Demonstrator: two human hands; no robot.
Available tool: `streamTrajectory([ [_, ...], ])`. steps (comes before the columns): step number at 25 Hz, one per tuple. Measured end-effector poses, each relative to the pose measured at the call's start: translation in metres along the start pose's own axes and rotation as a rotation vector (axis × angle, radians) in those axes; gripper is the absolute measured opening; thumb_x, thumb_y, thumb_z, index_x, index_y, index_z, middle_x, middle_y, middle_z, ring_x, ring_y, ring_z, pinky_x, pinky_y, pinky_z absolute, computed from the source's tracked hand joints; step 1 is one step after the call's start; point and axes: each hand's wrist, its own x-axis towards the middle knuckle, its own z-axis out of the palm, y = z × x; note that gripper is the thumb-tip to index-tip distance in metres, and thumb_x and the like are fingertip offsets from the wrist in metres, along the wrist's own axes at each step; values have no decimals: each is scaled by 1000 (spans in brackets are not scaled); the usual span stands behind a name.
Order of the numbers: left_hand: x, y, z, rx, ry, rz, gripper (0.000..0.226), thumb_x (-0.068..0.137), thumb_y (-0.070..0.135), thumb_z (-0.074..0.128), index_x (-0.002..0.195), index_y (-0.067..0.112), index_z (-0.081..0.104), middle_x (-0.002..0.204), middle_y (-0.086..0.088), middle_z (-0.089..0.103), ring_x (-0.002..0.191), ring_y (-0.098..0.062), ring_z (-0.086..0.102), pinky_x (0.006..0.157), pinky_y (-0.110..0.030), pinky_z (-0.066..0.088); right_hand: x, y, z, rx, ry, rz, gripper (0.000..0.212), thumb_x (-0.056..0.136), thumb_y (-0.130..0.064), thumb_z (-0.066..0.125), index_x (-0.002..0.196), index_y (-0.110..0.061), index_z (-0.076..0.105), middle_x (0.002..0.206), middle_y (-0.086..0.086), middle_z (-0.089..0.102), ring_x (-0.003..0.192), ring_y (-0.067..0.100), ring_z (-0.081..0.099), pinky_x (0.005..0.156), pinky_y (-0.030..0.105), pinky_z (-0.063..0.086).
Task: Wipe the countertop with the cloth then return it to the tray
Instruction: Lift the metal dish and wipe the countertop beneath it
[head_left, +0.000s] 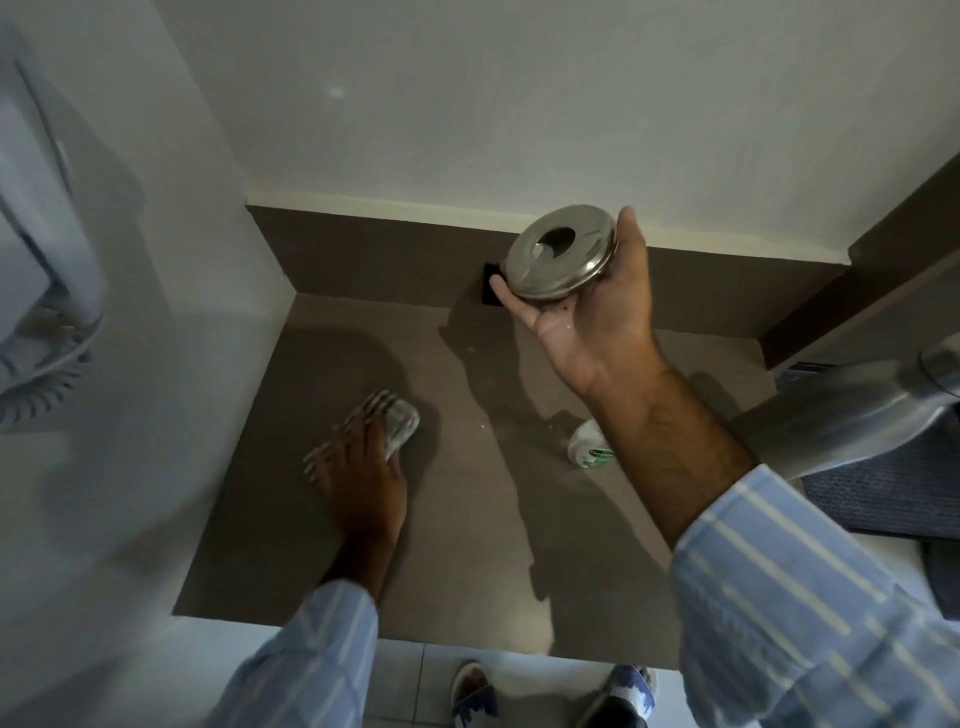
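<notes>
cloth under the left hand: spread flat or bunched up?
Bunched. The cloth shows as a small wad under the fingertips of the left hand on the countertop; motion blur hides any folds.

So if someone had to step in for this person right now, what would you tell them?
Left hand: pressed on the cloth, on the left part of the countertop; it is blurred, so likely mid-wipe.
Right hand: holding a round metal dish up off the counter, apparently to clear the way.
Also there: a small white bottle on the counter under the right forearm.
Done: wiping has begun; how much is covered I cannot tell.
Left: finish wiping, probably put the dish back down, return the cloth to the tray. The tray is not clearly in view.
</notes>
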Motion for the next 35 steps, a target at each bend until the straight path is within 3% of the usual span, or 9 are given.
streamTrajectory([
  [6,35,83,25,-2,-143,607,49,83,17,61,130,30,65,145,-1,61,131,-32,55,112,-50,38,-4,8,-12,-84,-40,78,55,100,-35,59,147,-9,49,142,24,59,128,43,61,96,61,56],
  [9,-22,39,17,-87,-178,812,57,83,14,51,135,34,62,145,0,60,124,-30,59,108,-47,45,-4,36,-17,-284,48,159,43,105,-26,49,142,-5,52,115,17,73,103,31,72,78,47,65],
  [13,-126,-22,-11,-231,-284,986,49,92,19,52,135,42,57,136,8,63,114,-19,62,101,-37,49,-7,106,-45,-524,178,262,30,104,-17,55,125,3,65,82,11,69,65,19,64,62,33,53],
  [15,-146,-39,-25,-486,-285,825,54,93,13,51,135,47,55,131,22,61,114,-6,63,102,-25,45,-1,135,-67,-621,211,274,14,101,-16,61,101,-4,68,75,13,57,53,17,54,53,29,46],
  [17,-133,-45,-36,-907,-211,129,57,95,8,57,125,56,59,124,31,66,119,1,63,99,-21,50,9,152,-84,-674,242,250,20,99,-11,64,80,-11,60,68,9,54,46,13,52,42,21,43],
  [19,-93,-49,-34,-1281,-143,-540,32,100,19,58,118,44,67,123,10,73,122,-22,66,104,-44,52,19,162,-96,-684,239,236,19,98,-10,65,80,-12,62,77,11,60,60,14,58,56,24,50],
  [20,-69,-47,-32,-1410,-153,-694,25,102,23,56,121,36,67,125,0,72,120,-27,66,107,-51,49,23,166,-100,-703,230,239,13,98,-11,66,85,-11,65,83,12,63,67,16,59,64,26,53],
  [30,20,1,-10,-1192,-223,-532,41,103,19,52,143,8,51,142,-13,60,128,-27,59,112,-40,44,42,174,-127,-1208,209,71,24,87,-38,77,74,-20,69,80,13,75,86,41,76,87,55,62],
  [35,19,-5,-31,-1226,-125,-618,40,104,17,51,142,4,51,143,-19,58,131,-34,57,114,-45,43,26,155,-107,-1619,184,-72,54,89,-60,64,113,-12,68,114,15,75,108,35,69,87,35,53],
])
